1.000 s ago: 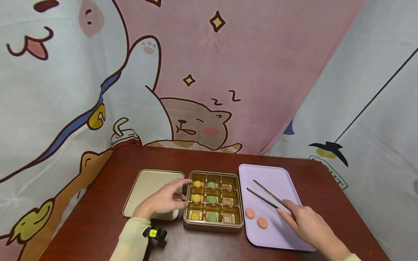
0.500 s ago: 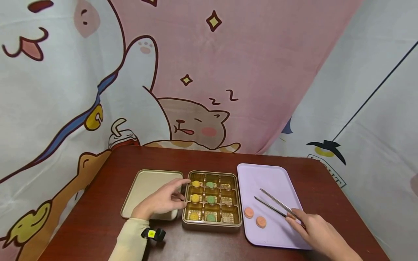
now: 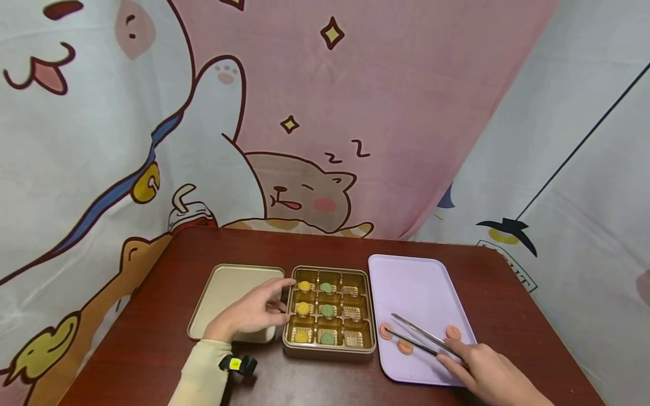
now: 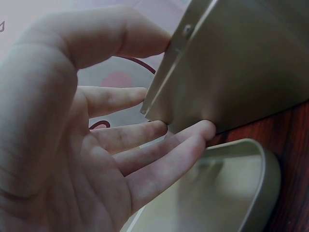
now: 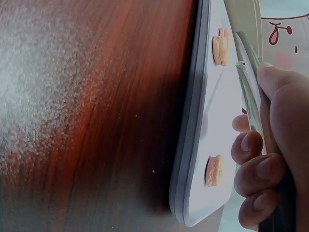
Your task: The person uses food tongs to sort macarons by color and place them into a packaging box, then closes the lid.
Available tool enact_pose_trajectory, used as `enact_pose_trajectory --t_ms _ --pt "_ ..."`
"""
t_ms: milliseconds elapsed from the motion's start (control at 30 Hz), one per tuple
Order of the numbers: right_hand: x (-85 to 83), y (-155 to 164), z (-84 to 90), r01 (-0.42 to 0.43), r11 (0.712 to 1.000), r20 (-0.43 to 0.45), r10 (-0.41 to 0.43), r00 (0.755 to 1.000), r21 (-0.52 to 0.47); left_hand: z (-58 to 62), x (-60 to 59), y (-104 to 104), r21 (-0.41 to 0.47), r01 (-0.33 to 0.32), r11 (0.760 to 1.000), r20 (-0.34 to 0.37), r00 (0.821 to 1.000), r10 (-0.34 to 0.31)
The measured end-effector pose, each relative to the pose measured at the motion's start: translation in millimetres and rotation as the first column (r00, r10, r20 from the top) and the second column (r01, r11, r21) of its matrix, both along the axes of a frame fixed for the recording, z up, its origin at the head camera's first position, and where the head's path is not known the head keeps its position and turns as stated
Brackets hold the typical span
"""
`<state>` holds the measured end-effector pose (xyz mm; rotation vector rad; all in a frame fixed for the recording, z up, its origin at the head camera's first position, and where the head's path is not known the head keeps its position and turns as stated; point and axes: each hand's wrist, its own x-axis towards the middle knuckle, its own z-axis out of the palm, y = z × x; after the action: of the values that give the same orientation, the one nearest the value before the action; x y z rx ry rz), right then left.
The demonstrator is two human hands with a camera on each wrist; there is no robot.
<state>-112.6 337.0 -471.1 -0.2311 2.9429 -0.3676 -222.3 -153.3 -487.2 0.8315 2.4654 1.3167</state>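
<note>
My right hand point(image 3: 484, 369) grips metal tongs point(image 3: 424, 332), their arms apart. The tongs' tips hang over the lilac tray point(image 3: 416, 282), by two orange-pink macarons point(image 3: 405, 347). A third macaron point(image 3: 453, 332) lies close to the right hand's fingers; it shows too in the right wrist view point(image 5: 215, 170). Left of the tray stands a gold box point(image 3: 330, 354) with a divided insert. Yellow macarons point(image 3: 302, 308) fill its left column and green macarons point(image 3: 327, 310) its middle one; the right column shows bare bottoms. My left hand point(image 3: 249, 310) touches the box's left side with thumb and fingers spread.
A gold lid point(image 3: 231, 287) lies left of the box, partly under the left hand. All of it rests on a dark red-brown table point(image 3: 244, 242). A cloth printed with cartoon animals point(image 3: 310, 192) hangs behind the table's far edge.
The right hand has brought the tongs down and left to the near macarons. The macaron by the right hand, hidden before, now shows. The left hand keeps its place on the box.
</note>
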Motion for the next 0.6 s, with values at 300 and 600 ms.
enact_pose_trajectory --t_ms 300,600 --pt "0.6 1.8 0.3 -0.148 0.989 -0.063 0.148 0.987 0.012 0.2 -0.2 -0.1 0.004 -0.002 1.000 0.003 1.000 0.002" --pt "-3.0 -1.0 1.8 -0.171 0.982 -0.071 0.177 0.982 0.086 0.3 0.2 0.0 0.001 -0.002 1.000 0.002 1.000 0.002"
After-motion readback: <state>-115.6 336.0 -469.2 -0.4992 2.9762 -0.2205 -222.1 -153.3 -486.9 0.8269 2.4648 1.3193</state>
